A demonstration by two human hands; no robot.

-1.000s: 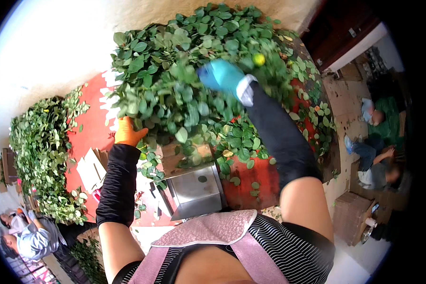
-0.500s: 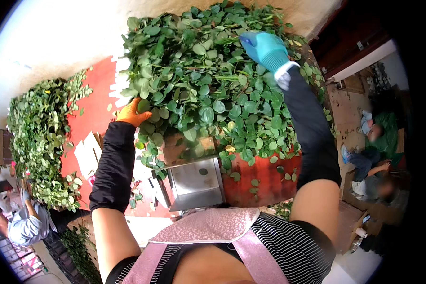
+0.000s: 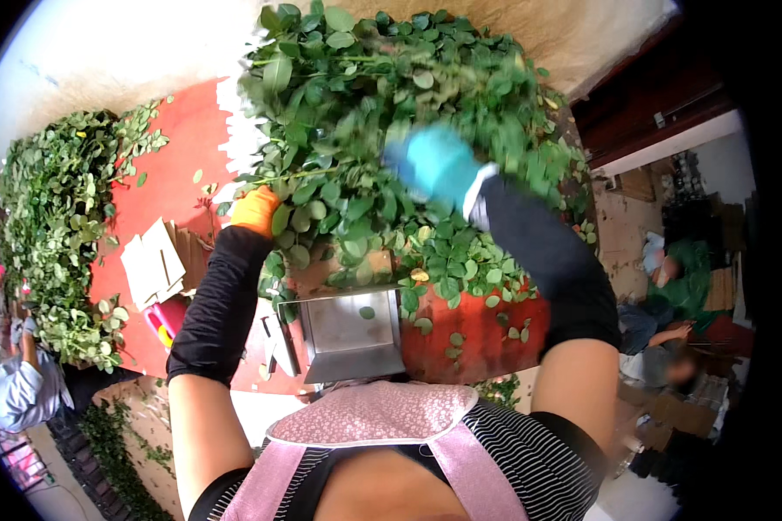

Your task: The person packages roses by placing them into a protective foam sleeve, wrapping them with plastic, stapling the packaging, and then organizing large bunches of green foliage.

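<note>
A large heap of leafy green stems [image 3: 339,113] covers the far middle of the table. At the heap's near left edge is my left hand [image 3: 256,211], in an orange glove, its fingers closed. A leafy stem [image 3: 304,174] runs rightward from it into the leaves, and small reddish leaves show left of the glove. My right hand [image 3: 434,165], in a teal and blue glove, is over the middle of the heap. Motion smears its fingers, so whether it holds anything cannot be made out.
A metal tray [image 3: 352,326] stands at the near table edge. Cardboard pieces [image 3: 161,265] and a pink object [image 3: 167,317] lie left. Another leafy heap [image 3: 56,234] covers the red table's [image 3: 161,182] far left. People sit at right; one person [image 3: 26,382] is at left.
My right hand has swept left and nearer from the heap's far right. My left hand has shifted slightly right, its fingers now closed. Leaves at the heap's top left have moved.
</note>
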